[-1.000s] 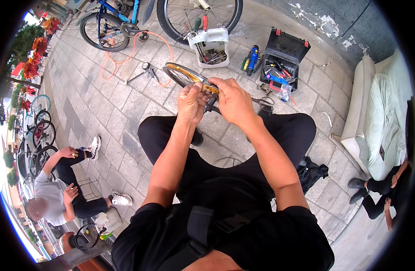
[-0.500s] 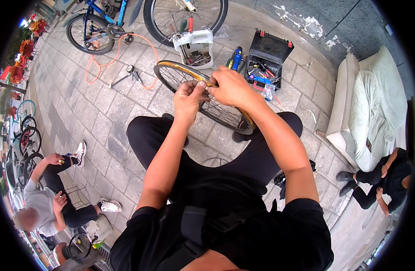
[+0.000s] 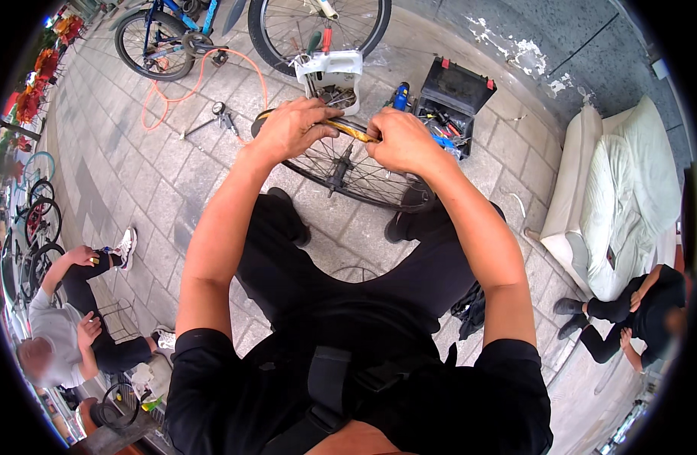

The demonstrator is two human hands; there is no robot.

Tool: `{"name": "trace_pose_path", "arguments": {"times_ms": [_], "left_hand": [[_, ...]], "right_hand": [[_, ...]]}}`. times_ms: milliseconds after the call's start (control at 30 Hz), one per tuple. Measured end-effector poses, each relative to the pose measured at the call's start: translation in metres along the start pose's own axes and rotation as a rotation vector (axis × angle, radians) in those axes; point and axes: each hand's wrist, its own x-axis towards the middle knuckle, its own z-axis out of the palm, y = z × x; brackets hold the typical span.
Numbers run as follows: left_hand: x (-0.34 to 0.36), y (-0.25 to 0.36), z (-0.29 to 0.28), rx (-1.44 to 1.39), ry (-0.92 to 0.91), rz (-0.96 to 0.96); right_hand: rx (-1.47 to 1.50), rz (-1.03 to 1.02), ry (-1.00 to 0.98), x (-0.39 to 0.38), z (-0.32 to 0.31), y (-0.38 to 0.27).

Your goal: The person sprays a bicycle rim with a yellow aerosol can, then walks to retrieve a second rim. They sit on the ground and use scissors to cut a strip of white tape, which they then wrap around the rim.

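Observation:
A spoked bicycle wheel (image 3: pixel 337 176) with a dark rim stands tilted in front of me, between my feet. Along the upper part of its rim runs a shiny yellow strip (image 3: pixel 352 131). My left hand (image 3: pixel 294 130) is closed over the rim at the upper left, thumb on the near side. Right of it, my right hand (image 3: pixel 403 141) has its fingers curled in, pinching the rim where the yellow strip ends under them. A short stretch of the strip shows between the two hands. The fingertips on the far side are hidden.
Beyond the wheel are a white plastic container (image 3: pixel 347 72) of tools, an open black toolbox (image 3: pixel 455 98) and a larger wheel (image 3: pixel 318 45). An orange hose (image 3: pixel 250 62) with a gauge (image 3: pixel 218 108) lies left. A blue bicycle (image 3: pixel 189 38), a pale sofa (image 3: pixel 583 197) and two seated people surround me.
My left hand has moved left along the rim, away from my right hand, and now grips over its top. The right hand has shifted slightly right. More of the hub and spokes shows.

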Motion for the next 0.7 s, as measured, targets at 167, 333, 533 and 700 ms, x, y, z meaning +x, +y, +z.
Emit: {"name": "trace_pose_path", "arguments": {"times_ms": [167, 333, 533, 700], "left_hand": [[0.005, 0.023, 0.014, 0.08, 0.06, -0.146], [0.01, 0.019, 0.023, 0.034, 0.114, -0.184], [0.012, 0.027, 0.024, 0.068, 0.144, -0.222], [0.016, 0.034, 0.035, 0.142, 0.186, -0.278]], "right_hand": [[-0.289, -0.091, 0.158, 0.004, -0.007, 0.007], [-0.382, -0.094, 0.272, -0.001, 0.0, 0.004], [-0.271, -0.099, 0.226, 0.006, -0.004, 0.018], [-0.281, -0.113, 0.275, 0.008, -0.003, 0.025]]}}
